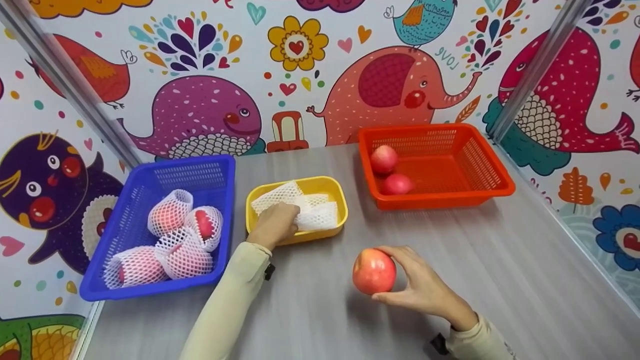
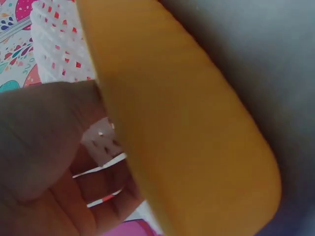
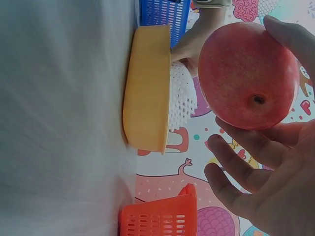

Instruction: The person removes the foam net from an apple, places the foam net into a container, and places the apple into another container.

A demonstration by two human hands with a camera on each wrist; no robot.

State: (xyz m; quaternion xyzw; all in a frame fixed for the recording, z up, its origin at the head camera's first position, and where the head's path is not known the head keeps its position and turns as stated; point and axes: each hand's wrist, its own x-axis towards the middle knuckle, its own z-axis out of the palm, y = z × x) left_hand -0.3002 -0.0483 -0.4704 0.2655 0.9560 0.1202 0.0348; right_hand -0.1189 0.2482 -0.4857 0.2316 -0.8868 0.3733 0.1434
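Observation:
My right hand (image 1: 422,285) holds a red apple (image 1: 374,271) between thumb and fingers, above the table. In the right wrist view, the apple (image 3: 248,76) shows its small dark hollow. My left hand (image 1: 277,222) reaches into the yellow container (image 1: 255,233), fingers curled at the white foam nets (image 1: 318,216). In the left wrist view, part of a foam net (image 2: 101,142) lies between thumb and fingers; the container's wall (image 2: 182,118) hides the fingertips.
At left stands a blue basket (image 1: 100,260) with several net-wrapped apples (image 1: 187,257). An orange-red basket (image 1: 440,200) at the back right holds two bare apples (image 1: 384,159). Patterned panels (image 1: 295,100) bound the grey table (image 1: 310,310) at the back and sides.

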